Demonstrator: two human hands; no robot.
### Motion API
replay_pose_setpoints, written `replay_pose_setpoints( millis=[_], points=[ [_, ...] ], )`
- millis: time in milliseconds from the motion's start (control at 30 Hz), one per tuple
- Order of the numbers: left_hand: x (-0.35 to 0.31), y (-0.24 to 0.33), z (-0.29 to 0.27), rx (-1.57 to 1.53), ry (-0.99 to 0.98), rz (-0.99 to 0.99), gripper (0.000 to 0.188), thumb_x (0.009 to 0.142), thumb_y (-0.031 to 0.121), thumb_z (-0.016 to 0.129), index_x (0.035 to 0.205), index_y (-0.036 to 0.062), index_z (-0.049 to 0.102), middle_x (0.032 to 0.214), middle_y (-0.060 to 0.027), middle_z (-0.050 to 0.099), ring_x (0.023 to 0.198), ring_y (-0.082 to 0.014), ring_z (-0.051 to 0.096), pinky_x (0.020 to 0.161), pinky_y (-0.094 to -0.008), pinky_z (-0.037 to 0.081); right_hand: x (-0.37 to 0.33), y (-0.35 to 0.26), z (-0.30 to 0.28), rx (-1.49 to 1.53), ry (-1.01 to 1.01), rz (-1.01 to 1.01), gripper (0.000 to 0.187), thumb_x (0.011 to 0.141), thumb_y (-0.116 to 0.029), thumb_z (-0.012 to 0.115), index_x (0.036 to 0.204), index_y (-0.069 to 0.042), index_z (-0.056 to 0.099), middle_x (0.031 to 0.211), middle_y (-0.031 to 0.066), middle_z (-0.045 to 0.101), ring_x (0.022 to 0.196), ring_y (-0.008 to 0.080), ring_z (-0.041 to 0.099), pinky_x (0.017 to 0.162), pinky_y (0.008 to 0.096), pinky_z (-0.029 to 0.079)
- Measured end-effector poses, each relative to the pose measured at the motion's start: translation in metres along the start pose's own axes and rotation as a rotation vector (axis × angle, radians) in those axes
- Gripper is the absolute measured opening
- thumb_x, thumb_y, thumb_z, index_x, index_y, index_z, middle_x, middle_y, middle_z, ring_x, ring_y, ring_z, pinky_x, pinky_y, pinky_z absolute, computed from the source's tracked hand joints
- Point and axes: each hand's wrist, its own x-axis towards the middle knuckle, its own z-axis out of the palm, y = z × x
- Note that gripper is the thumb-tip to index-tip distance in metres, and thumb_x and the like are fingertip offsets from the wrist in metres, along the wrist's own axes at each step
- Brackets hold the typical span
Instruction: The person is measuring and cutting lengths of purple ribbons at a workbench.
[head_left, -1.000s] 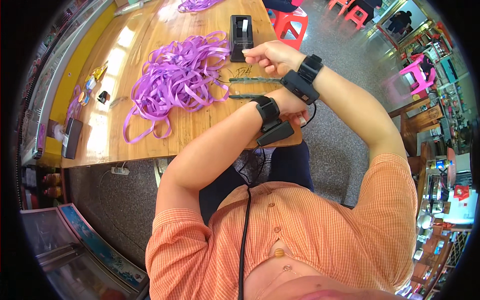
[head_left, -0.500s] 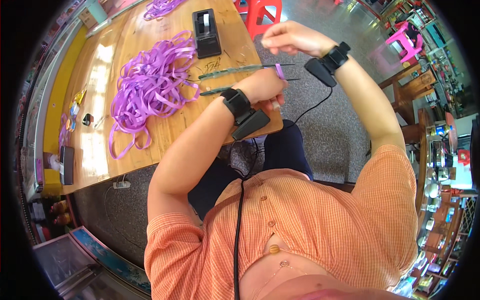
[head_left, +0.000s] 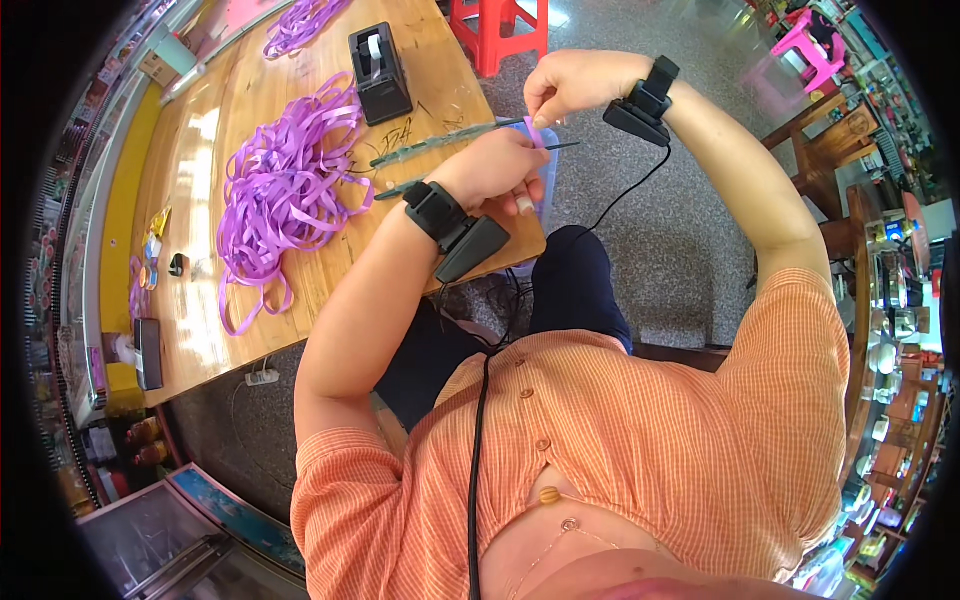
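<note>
Two thin dark rods [head_left: 440, 147], partly wrapped in a greenish covering, stick out past the table's right edge. A short piece of purple ribbon [head_left: 533, 132] loops over them near their tips. My left hand [head_left: 495, 170] lies across the rods, its curled fingers closed at the ribbon; the palm side is hidden. Just above it, my right hand [head_left: 575, 85] pinches the ribbon's upper part between thumb and fingertips. To the left, a big tangled heap of purple ribbon [head_left: 285, 180] covers part of the wooden table [head_left: 330, 310].
A black tape dispenser [head_left: 381, 85] stands beyond the heap, and more purple ribbon [head_left: 300, 25] lies at the far edge. Under the table corner is a translucent bin [head_left: 549, 170]. A red stool [head_left: 500, 35] stands behind. A black cable [head_left: 625, 190] hangs from my right wrist device.
My right hand has come in from apart, its fingertips now at the ribbon on the rods. My left hand stays by the ribbon. The table has shifted slightly left in view.
</note>
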Motion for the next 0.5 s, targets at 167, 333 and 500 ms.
replay_pose_setpoints(
  millis=[167,333,500],
  points=[
    [-0.001,-0.001,0.000,-0.012,-0.009,-0.006,0.028,0.097,0.024,0.050,0.091,-0.0011,0.062,0.072,-0.0090,0.065,0.052,-0.0157,0.063,0.044,-0.0276,0.049,0.008,0.004,0.003,-0.031,-0.020,0.004,0.017,0.085,-0.018,0.072,0.089,-0.001,0.071,0.076,0.0061,0.069,0.071,0.0147,0.064,0.065,0.0309,0.050],
    [0.001,0.001,0.000,-0.015,-0.015,-0.010,0.028,0.098,0.023,0.050,0.091,-0.0019,0.060,0.073,-0.0099,0.065,0.053,-0.0163,0.064,0.043,-0.0275,0.050,0.012,0.008,0.007,-0.061,0.007,0.062,0.020,0.083,-0.021,0.074,0.083,-0.001,0.072,0.073,0.0068,0.070,0.063,0.0144,0.064,0.060,0.0308,0.050],
    [0.001,0.000,0.000,-0.030,-0.014,-0.012,0.027,0.098,0.023,0.050,0.091,-0.0014,0.060,0.072,-0.0097,0.065,0.052,-0.0160,0.063,0.043,-0.0277,0.049,0.002,-0.010,0.007,-0.071,0.051,0.256,0.027,0.080,-0.029,0.077,0.076,-0.002,0.071,0.066,0.0047,0.069,0.056,0.0124,0.061,0.051,0.0284,0.047]
  ],
)
